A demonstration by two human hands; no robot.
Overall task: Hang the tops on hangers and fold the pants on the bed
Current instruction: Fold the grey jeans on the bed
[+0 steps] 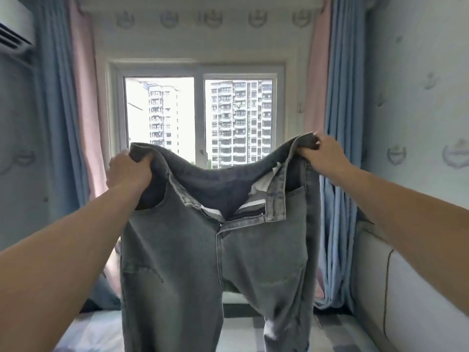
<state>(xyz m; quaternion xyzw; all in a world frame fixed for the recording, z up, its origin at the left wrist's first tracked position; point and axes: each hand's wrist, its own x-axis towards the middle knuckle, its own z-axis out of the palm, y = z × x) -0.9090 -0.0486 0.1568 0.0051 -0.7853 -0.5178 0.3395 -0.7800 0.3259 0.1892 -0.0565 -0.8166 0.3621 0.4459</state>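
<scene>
Two hands hold a pair of grey jeans (193,262) up by the waistband, spread wide apart; my left hand (128,171) grips one end, fingers curled over the denim; my right hand (322,154) clutches the other; the fly hangs open between them; the legs drop below the hands, above the bed (83,334); beyond the hands I see a window (200,118) flanked by blue curtains (340,97).

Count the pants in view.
1: grey jeans, held up in front of the window, left hand gripping one end of the waistband, right hand the other. More may lie on the bed, hidden behind them.
</scene>
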